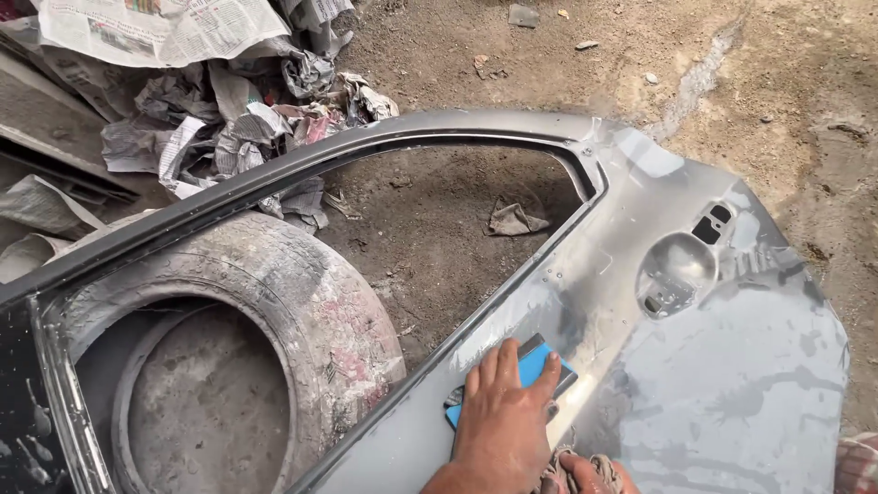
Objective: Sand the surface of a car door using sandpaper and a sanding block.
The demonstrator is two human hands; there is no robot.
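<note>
A grey car door panel lies flat, its window frame resting over an old tyre. My left hand presses palm-down on a blue sanding block on the door skin just below the window opening. My right hand shows only partly at the bottom edge, beside the left hand, with its fingers closed on a worn rag. The door's handle recess is further right, away from both hands.
Crumpled newspaper is heaped at the top left. A scrap of cloth lies on the dirt ground inside the window opening. A dark panel edge sits at the far left. A bit of striped cloth shows at the bottom right.
</note>
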